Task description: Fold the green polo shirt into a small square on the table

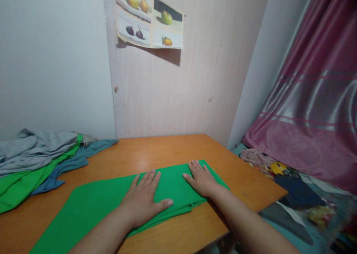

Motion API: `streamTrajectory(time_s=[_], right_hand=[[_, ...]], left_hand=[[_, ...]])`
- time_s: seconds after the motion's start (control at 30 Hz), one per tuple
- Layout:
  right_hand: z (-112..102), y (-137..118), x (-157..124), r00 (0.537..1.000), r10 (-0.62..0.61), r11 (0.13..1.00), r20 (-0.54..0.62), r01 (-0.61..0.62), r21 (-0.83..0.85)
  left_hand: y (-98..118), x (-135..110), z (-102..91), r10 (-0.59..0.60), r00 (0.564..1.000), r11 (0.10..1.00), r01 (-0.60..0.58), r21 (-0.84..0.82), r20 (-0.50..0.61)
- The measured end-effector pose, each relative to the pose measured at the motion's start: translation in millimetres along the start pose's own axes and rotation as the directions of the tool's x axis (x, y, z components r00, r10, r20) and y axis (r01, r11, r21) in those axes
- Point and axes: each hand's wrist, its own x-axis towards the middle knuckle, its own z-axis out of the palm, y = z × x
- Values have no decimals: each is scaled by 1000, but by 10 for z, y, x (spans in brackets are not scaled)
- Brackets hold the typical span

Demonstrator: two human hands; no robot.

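A bright green folded cloth, likely a garment (100, 198), lies flat across the front of the wooden table (167, 148). Its layered edges show along the near side, and its left end runs out of view at the bottom. My left hand (143, 200) rests palm down on the middle of the cloth, fingers stretched out and thumb pointing right. Near the cloth's right end, my right hand (202, 179) also lies flat on it with fingers spread. Neither hand grips anything.
A loose pile of grey, green and blue clothes (41, 153) sits at the table's left. Beyond the right edge are assorted items on a lower surface, including a dark blue cloth (298, 190), below a pink curtain (312, 97). Fruit pictures (150, 19) hang on the wall behind.
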Motion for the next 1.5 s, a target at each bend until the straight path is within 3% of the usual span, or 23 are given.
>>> streamTrajectory(time_s=[0.3, 0.57, 1.1, 1.3, 1.5], right_hand=[[-36, 243, 204, 993, 116, 992, -10, -117, -41], [50, 324, 199, 993, 120, 993, -1, -120, -4], [-43, 194, 188, 989, 146, 985, -4, -146, -90], [-41, -66, 146, 1000, -16, 998, 0, 16, -56], [59, -112, 120, 999, -23, 998, 22, 24, -51]], left_hand=[[25, -2, -26, -17, 1000, 1000, 16, 19, 22], [7, -7, 6, -15, 1000, 1000, 15, 4, 12], [41, -22, -43, -17, 1000, 1000, 17, -24, 17], [51, -31, -50, -22, 999, 999, 23, -44, 24], [50, -30, -50, -17, 999, 999, 19, -50, 34]])
